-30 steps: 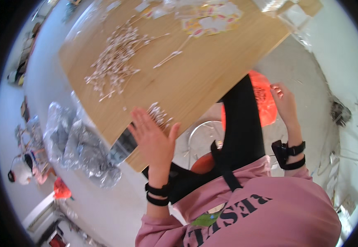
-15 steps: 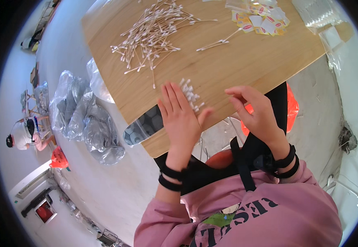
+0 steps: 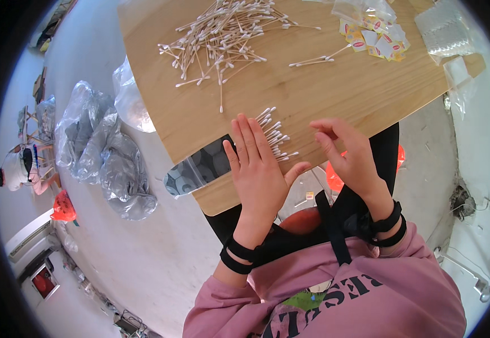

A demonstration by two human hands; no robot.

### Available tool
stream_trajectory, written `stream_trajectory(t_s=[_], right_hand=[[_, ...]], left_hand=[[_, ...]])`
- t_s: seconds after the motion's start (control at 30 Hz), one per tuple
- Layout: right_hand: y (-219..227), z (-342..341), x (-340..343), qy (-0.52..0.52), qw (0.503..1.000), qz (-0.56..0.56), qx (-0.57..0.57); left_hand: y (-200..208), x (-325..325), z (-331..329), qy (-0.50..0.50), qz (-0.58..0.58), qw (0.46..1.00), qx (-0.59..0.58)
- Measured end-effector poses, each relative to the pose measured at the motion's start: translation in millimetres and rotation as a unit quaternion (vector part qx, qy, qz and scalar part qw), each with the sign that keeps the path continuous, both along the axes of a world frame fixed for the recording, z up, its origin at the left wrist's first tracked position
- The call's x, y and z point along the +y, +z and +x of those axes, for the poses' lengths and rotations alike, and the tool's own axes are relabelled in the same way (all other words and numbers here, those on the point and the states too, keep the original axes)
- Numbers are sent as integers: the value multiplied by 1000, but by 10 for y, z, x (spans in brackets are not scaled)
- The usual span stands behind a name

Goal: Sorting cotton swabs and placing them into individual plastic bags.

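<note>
My left hand (image 3: 259, 174) lies flat with its fingers stretched out and thumb spread, near the front edge of the wooden table (image 3: 369, 96). From under and beside its palm stick out several cotton swabs (image 3: 277, 138), side by side in a row with their white tips toward the right. Their other ends are hidden by the hand. To the right, my right hand (image 3: 349, 152) hovers with loosely curved fingers, thumb and forefinger a little apart and nothing between them. Farther back lies a messy heap of cotton swabs (image 3: 228, 36). A few loose swabs (image 3: 318, 59) rest to its right.
A dark patterned plastic pouch (image 3: 200, 166) lies at the table's left corner. Yellow and white labels (image 3: 377, 45) and clear plastic bags (image 3: 445, 34) are at the far right. Grey plastic bags (image 3: 107, 152) lie on the floor; another person (image 3: 19, 169) sits at the far left.
My left hand has shifted slightly right, and more of the swabs beside it now shows. The right hand keeps nearly the same pose. The whole view has shifted a little.
</note>
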State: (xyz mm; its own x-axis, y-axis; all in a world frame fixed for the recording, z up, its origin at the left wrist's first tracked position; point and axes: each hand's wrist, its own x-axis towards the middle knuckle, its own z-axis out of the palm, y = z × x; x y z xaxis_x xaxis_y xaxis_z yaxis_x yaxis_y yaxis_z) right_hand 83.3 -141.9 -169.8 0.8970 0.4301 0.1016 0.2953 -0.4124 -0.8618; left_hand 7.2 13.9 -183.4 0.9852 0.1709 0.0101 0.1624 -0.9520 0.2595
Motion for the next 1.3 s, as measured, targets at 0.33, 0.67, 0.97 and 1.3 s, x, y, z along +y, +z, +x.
stream_trajectory(t_s=[0.33, 0.67, 0.97, 1.3], right_hand=[[-57, -13, 81, 25, 999, -19, -40], [-87, -66, 158, 23, 999, 24, 5], [-115, -66, 204, 15, 993, -42, -105], [-232, -159, 449, 70, 987, -100, -106]], left_hand=[[-150, 247, 345, -16, 33, 998, -56], [-103, -2, 17, -7, -28, 999, -22], [6, 187, 23, -23, -61, 998, -24], [110, 287, -297, 192, -523, 799, -225]])
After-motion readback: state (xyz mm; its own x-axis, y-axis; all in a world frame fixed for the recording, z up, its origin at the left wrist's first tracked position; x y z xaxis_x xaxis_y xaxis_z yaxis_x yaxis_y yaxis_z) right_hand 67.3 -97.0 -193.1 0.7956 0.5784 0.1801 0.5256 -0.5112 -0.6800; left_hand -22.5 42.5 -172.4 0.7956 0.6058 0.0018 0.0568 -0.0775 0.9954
